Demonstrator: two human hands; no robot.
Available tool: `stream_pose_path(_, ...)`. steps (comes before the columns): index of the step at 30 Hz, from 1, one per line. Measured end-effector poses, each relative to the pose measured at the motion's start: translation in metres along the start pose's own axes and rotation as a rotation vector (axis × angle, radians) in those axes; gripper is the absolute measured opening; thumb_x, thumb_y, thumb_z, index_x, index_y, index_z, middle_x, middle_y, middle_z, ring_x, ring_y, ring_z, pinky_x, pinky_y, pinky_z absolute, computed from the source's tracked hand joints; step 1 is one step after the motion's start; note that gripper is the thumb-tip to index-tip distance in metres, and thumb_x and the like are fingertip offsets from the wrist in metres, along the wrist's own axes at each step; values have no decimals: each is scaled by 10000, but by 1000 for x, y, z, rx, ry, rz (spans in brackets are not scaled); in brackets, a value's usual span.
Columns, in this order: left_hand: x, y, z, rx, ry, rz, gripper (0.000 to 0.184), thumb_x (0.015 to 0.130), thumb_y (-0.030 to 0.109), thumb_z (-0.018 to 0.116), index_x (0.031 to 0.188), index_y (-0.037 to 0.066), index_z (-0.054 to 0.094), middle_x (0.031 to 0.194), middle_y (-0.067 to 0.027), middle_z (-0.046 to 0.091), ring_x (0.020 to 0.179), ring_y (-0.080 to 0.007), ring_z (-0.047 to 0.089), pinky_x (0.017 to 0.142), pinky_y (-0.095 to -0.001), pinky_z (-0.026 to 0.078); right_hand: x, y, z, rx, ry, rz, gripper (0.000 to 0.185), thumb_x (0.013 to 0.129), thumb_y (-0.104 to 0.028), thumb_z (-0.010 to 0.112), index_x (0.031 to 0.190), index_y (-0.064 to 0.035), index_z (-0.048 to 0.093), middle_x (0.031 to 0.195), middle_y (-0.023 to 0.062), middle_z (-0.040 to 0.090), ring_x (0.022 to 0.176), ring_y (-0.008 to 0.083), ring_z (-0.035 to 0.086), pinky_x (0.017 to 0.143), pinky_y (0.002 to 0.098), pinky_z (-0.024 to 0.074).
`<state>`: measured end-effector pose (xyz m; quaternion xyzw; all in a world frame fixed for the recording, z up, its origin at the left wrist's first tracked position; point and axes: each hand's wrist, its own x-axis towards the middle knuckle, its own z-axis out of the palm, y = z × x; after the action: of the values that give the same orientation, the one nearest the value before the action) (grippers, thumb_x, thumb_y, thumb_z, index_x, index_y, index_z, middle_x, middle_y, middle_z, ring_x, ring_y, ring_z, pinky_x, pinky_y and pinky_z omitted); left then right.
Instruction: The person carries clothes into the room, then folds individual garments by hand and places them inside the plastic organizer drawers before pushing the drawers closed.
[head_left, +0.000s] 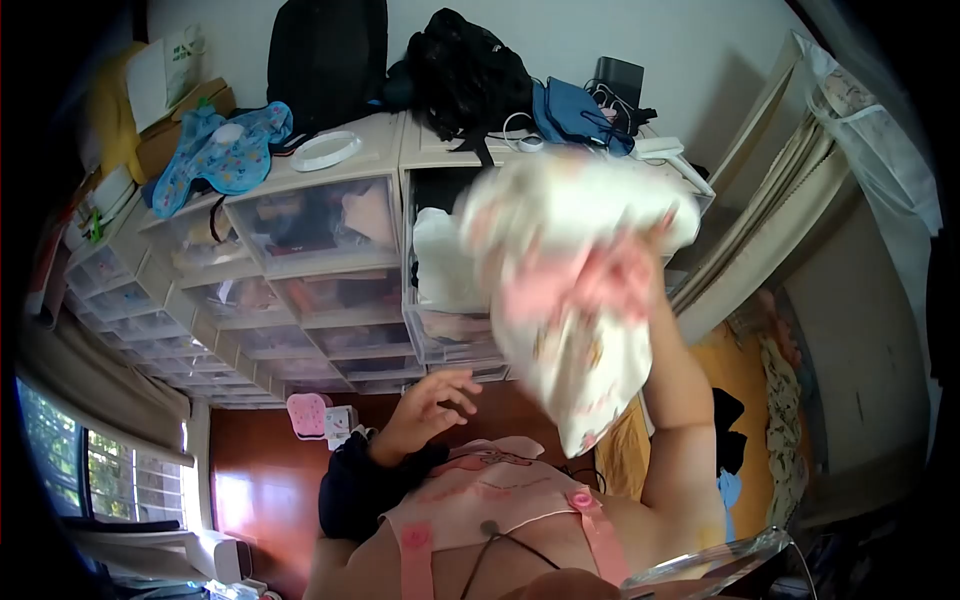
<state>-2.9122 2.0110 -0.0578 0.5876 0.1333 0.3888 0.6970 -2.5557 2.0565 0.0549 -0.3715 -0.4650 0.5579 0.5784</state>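
Observation:
A white cloth item with pink parts and a small print (585,340) is held up on the right, blurred by motion. My right hand (655,250) is at its right side, fingers mostly hidden by the fabric and blur, and the cloth hangs from it. My left hand (440,400) is raised in front of the drawers, its fingers apart and somewhat curled, with nothing in it. Dark fabric (375,480) is bunched around the left forearm. Behind the cloth stands an open drawer (440,260) with white and black fabric inside.
Stacked clear drawers (320,225) line the wall. On top lie a blue patterned cloth (215,150), a white ring (327,151), a black bag (465,75) and a blue pouch (575,110). A pink box (310,415) is on the floor; a curtain (770,200) hangs right.

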Motion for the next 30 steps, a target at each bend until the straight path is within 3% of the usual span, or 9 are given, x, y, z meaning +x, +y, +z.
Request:
stream_pose_path(6, -26, -7, -46, -11, -126, -93, 402, 1037, 125, 606, 1406, -13, 522, 1220, -135, 644, 1054, -166, 644, 891, -294, 541, 185, -23, 16, 64, -94, -254, 526, 1055, -352, 600, 1481, -74, 465, 1380, 93, 618, 1207, 226, 629, 996, 414, 550)
stream_pose_path(8, -30, -10, -52, 3, -123, -99, 370, 1042, 97, 592, 1387, -25, 537, 1149, -120, 675, 1014, -145, 655, 882, -263, 529, 194, 12, 21, -167, 3, -1, 558, 1035, -314, 637, 1503, -73, 449, 1400, 79, 610, 1206, 203, 630, 985, 376, 551)
stream_pose_path(10, -34, -15, -56, 20, -117, -111, 352, 1043, 75, 583, 1378, -25, 548, 1126, -112, 684, 998, -135, 659, 878, -249, 523, 176, 4, 56, -691, 113, 118, 526, 997, -273, 692, 1459, -80, 529, 1330, 59, 658, 1152, 165, 642, 945, 337, 554)
stream_pose_path(12, -34, -15, -57, 34, -85, -169, 357, 1044, 132, 602, 1373, -2, 572, 1080, -108, 694, 982, -150, 664, 875, -276, 526, 225, 62, 2, -893, -64, 49, 372, 940, -155, 744, 1291, -65, 664, 1073, 74, 752, 1010, 188, 695, 934, 334, 549)
stream_pose_path(16, -24, -19, -59, 70, -25, -243, 338, 1029, 82, 599, 1357, 2, 586, 1089, -95, 698, 1008, -132, 656, 881, -255, 515, 271, 79, 1, -776, -136, 136, 383, 896, -161, 775, 1247, -32, 693, 1152, 116, 749, 1036, 206, 704, 918, 341, 557)
stream_pose_path(20, -6, -19, -51, 127, 62, -273, 333, 1025, 63, 599, 1351, -4, 584, 1080, -88, 702, 1001, -116, 637, 877, -252, 508, 327, 84, -5, -1090, -131, -40, 488, 937, -357, 686, 1311, -45, 652, 1233, 186, 720, 1110, 309, 704, 970, 391, 541)
stream_pose_path(22, 1, -25, -47, 116, 106, -256, 332, 1022, 47, 606, 1349, -4, 588, 1070, -62, 695, 975, -94, 622, 853, -238, 500, 367, 120, -32, -1358, -251, -368, 508, 944, -401, 627, 1306, -46, 648, 1279, 222, 686, 1164, 373, 666, 1012, 437, 520)
stream_pose_path(26, 16, -40, -40, 41, 197, -225, 332, 1018, 22, 621, 1350, 9, 603, 1049, -7, 672, 941, -73, 606, 845, -222, 490, 429, 159, -39, -1623, 46, -309, 418, 941, -355, 602, 1246, -82, 689, 1280, 185, 684, 1169, 372, 647, 1005, 471, 505)
stream_pose_path(30, 27, -42, -31, 9, 278, -328, 326, 1022, 28, 620, 1348, 10, 599, 1124, -46, 703, 1032, -105, 636, 910, -250, 508, 419, 125, -42, -1599, -40, -312, 429, 948, -366, 595, 1257, -81, 683, 1281, 186, 680, 1169, 375, 645, 1007, 477, 502)
